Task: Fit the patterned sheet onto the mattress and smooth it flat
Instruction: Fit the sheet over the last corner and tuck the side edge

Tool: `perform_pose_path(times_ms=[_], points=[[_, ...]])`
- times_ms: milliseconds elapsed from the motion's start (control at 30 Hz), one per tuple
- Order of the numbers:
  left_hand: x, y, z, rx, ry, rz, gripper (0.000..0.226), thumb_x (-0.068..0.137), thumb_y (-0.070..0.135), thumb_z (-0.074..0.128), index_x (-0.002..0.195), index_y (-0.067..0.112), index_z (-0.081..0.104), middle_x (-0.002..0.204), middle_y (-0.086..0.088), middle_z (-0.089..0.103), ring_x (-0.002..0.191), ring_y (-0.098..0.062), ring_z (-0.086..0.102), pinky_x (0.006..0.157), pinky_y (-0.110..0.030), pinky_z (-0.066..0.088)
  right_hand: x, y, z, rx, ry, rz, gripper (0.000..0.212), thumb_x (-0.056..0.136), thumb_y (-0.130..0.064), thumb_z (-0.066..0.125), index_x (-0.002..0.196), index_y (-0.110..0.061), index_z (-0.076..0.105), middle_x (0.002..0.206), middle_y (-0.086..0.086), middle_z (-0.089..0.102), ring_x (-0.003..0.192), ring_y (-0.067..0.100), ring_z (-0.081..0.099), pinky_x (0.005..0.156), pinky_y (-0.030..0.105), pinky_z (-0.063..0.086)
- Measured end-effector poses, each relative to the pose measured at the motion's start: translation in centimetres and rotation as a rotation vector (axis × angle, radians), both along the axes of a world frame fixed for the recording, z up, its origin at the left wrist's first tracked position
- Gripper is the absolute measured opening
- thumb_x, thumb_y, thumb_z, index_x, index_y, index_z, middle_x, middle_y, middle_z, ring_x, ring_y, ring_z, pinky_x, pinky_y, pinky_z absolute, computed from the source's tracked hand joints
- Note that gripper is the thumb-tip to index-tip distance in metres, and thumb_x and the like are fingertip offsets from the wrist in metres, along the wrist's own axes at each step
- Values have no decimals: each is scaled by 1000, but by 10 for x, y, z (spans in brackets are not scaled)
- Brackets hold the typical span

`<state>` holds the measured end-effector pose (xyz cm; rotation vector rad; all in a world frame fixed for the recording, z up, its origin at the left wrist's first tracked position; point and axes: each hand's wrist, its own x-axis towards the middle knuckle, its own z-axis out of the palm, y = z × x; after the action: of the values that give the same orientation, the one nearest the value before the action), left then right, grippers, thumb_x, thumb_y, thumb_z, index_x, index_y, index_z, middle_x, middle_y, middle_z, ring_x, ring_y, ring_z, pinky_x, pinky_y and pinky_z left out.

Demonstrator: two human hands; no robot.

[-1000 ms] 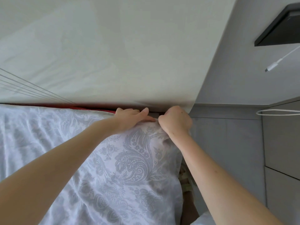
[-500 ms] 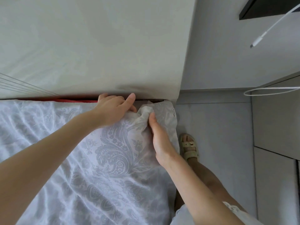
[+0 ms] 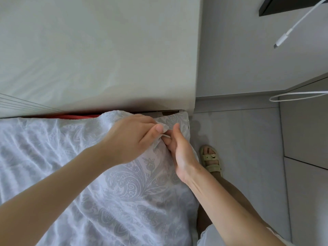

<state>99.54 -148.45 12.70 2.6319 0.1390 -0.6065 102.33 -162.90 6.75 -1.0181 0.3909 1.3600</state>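
Head view puts my left grip [image 3: 131, 139] pinching a raised fold of the sheet [image 3: 124, 189] between thumb and curled fingers, at the bed's far corner. My right grip [image 3: 183, 157] meets it from the side, with its fingers curled into the same fold and its thumb straight up against the cloth. A second ago both were pressed at the far edge against the headboard [image 3: 97, 50], pushing fabric down. Since then they have drawn back toward me, and the corner with its small label [image 3: 188, 124] now lies over the bed's corner. I judge that corner seated, with slack being gathered and smoothing left to do. The mattress is hidden beneath the cloth. The sheet is thin and soft, pale with a grey paisley pattern, and rippled in long creases on the left. A red strip [image 3: 79, 116] shows in the gap. Beyond lie the smooth grey floor [image 3: 239, 139], a sandal [image 3: 211, 158] and a white cable [image 3: 298, 23].
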Motion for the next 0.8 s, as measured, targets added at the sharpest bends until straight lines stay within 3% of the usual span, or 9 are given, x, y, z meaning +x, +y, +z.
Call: perform_pose_path(times_ms=[100, 233, 300, 367, 467, 600, 667, 733, 800], points=[[7, 7, -11, 103, 109, -24, 92, 78, 72, -11, 98, 32, 69, 98, 10, 65, 100, -12, 57, 85, -38, 46, -1, -1, -4, 7, 32, -8, 61, 94, -61, 21, 94, -29, 72, 110, 2, 71, 110, 14, 63, 101, 32, 44], [17, 9, -17, 95, 296, 61, 71, 85, 67, 3, 96, 40, 68, 98, 9, 69, 101, -14, 58, 89, -35, 43, 4, -4, -6, 4, 5, 14, 63, 95, -61, 23, 108, -17, 66, 109, 5, 72, 108, 17, 64, 99, 35, 45], [13, 6, -14, 124, 280, 38, 85, 75, 71, -4, 93, 32, 70, 92, 6, 70, 97, -15, 60, 86, -35, 44, 7, -9, -8, -75, -64, 32, 58, 97, -57, 24, 104, -15, 65, 109, 4, 71, 107, 17, 63, 94, 33, 45], [3, 6, -2, 167, 222, 28, 96, 67, 74, -10, 89, 27, 70, 89, 6, 70, 94, -16, 61, 85, -36, 45, 11, -20, -19, -187, -187, -5, 53, 98, -53, 24, 112, -18, 62, 123, 1, 64, 117, 13, 56, 95, 30, 37], [-20, 11, 29, 126, 159, 72, 87, 69, 76, -4, 85, 34, 71, 92, 12, 70, 96, -11, 60, 88, -37, 43, 16, -39, -33, -190, -220, -121, 58, 97, -57, 18, 133, -25, 51, 141, -6, 49, 134, 9, 39, 112, 34, 22], [-47, 23, 67, 7, 66, 150, 70, 75, 79, 6, 86, 48, 68, 92, 30, 65, 94, 7, 55, 88, -18, 38, -36, -3, -40, 113, 90, 147, 75, 83, -76, 25, 134, -28, 51, 138, 1, 54, 131, 19, 46, 111, 39, 30], [-56, 30, 78, -62, 78, 198, 67, 78, 80, 7, 89, 51, 67, 92, 29, 65, 92, 3, 58, 90, -30, 43, -66, 19, -34, 244, 270, 303, 88, 75, -83, 33, 135, -21, 52, 139, 9, 51, 131, 26, 46, 111, 42, 31], [-59, 34, 82, -107, 85, 235, 66, 80, 79, 11, 84, 50, 69, 88, 19, 69, 89, -6, 62, 88, -45, 45, -72, 25, -40, 264, 384, 315, 87, 82, -79, 17, 136, -18, 49, 137, 5, 52, 132, 29, 43, 103, 39, 38], [-45, 26, 74, -37, 121, 216, 68, 76, 77, 9, 82, 49, 70, 91, 14, 69, 94, -12, 62, 90, -42, 42, -58, 17, -49, 248, 406, 257, 81, 87, -74, 12, 125, -17, 56, 121, -1, 61, 118, 25, 53, 92, 35, 42]])
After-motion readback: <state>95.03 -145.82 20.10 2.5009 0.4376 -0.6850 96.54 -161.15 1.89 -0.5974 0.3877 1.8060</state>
